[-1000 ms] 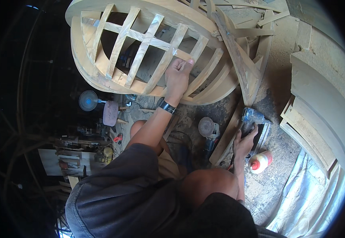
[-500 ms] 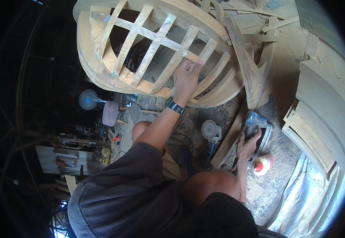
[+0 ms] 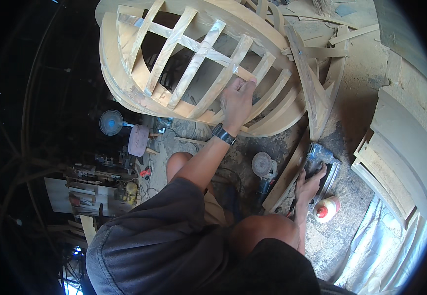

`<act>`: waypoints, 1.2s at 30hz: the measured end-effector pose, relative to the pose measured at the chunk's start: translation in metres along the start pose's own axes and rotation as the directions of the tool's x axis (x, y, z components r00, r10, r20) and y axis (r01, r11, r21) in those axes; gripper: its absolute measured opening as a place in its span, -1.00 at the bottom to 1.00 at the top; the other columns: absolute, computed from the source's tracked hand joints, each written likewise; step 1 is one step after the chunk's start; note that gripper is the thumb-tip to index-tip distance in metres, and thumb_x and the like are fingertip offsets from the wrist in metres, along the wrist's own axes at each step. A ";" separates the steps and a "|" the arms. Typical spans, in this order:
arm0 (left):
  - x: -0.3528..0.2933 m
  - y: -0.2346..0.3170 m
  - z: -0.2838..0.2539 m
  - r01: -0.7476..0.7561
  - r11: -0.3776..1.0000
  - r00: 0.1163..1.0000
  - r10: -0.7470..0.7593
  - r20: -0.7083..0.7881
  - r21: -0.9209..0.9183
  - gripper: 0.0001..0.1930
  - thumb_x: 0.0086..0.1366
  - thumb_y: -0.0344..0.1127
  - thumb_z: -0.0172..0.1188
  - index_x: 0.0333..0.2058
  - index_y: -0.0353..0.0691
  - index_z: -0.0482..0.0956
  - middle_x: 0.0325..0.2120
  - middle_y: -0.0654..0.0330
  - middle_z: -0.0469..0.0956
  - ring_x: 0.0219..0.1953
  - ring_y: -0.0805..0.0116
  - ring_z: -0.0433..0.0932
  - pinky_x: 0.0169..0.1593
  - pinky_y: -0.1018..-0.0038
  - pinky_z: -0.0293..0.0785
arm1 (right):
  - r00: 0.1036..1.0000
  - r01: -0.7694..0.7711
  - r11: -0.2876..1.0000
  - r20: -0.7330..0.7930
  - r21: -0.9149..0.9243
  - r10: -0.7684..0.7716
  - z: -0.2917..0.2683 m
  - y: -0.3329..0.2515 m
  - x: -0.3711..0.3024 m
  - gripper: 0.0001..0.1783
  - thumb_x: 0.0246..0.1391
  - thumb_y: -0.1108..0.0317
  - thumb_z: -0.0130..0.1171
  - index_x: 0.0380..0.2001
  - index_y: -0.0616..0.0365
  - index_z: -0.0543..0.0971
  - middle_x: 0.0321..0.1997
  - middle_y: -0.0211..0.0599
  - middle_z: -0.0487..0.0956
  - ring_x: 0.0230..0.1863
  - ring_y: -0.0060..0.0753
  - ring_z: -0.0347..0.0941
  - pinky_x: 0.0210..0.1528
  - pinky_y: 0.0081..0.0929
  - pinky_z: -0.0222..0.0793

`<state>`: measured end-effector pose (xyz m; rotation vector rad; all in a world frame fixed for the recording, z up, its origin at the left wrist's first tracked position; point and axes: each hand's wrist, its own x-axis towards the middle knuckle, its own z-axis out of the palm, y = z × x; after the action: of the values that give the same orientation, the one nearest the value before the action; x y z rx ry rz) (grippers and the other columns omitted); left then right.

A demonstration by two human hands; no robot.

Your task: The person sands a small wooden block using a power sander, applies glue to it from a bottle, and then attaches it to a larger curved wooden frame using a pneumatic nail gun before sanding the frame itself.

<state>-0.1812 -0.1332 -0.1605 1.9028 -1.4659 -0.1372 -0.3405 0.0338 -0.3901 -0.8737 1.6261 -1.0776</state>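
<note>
A curved wooden frame (image 3: pixel 201 115) with a lattice of slats fills the upper middle. My left hand (image 3: pixel 237 103), wearing a dark wrist watch (image 3: pixel 223 133), is closed on a short wooden piece (image 3: pixel 244 73). That piece lies across the gap between two slats, in line with the crosspiece on its left. Lower right, my right hand (image 3: pixel 308 188) is wrapped round a blue nail gun (image 3: pixel 320 154), whose silver magazine (image 3: pixel 329 183) points down toward me. A white glue bottle with a red cap (image 3: pixel 327 209) is close beside that hand.
On the dusty floor are an angle grinder (image 3: pixel 264 169) and a long board (image 3: pixel 288 179). Curved wooden panels (image 3: pixel 400 152) stand at the right above a silvery sheet (image 3: pixel 370 246). A small fan (image 3: pixel 111 122) and a pinkish stool (image 3: pixel 138 140) are at the left.
The whole view has shifted slightly, moving things a little right and down. My left hand stays on the short wooden piece and my right hand keeps the nail gun.
</note>
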 end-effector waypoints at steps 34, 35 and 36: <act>0.001 -0.006 0.004 -0.048 0.986 0.999 0.044 -0.025 -0.162 -0.65 0.46 -0.09 0.14 -0.30 -0.32 0.57 -0.50 0.23 0.58 -0.42 0.43 0.45 -0.21 0.40 0.39 | 0.998 0.038 0.999 -0.042 0.014 -0.037 0.003 0.004 0.003 -0.13 0.18 0.43 0.25 0.43 0.03 0.01 0.03 0.43 0.54 0.10 0.38 0.52 0.13 -0.04 0.40; 0.001 -0.006 0.003 -0.033 0.987 0.999 0.031 -0.019 -0.155 -0.66 0.46 -0.10 0.14 -0.29 -0.33 0.57 -0.49 0.22 0.59 -0.41 0.43 0.46 -0.20 0.40 0.39 | 1.000 -0.008 1.000 -0.007 0.015 0.008 0.001 -0.001 0.003 -0.13 0.18 0.44 0.25 0.43 0.03 0.01 0.08 0.43 0.52 0.12 0.37 0.52 0.14 -0.04 0.40; 0.001 -0.008 0.003 -0.037 0.985 0.999 0.035 -0.018 -0.169 -0.67 0.47 -0.12 0.14 -0.27 -0.33 0.58 -0.47 0.22 0.60 -0.40 0.44 0.47 -0.19 0.41 0.40 | 1.000 0.014 0.999 -0.020 0.029 -0.014 0.001 -0.001 0.003 -0.13 0.18 0.43 0.24 0.44 0.04 0.01 0.08 0.42 0.52 0.12 0.39 0.52 0.14 -0.02 0.39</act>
<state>-0.1759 -0.1350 -0.1672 1.7364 -1.4310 -0.2239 -0.3405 0.0301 -0.3907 -0.8587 1.6191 -1.1208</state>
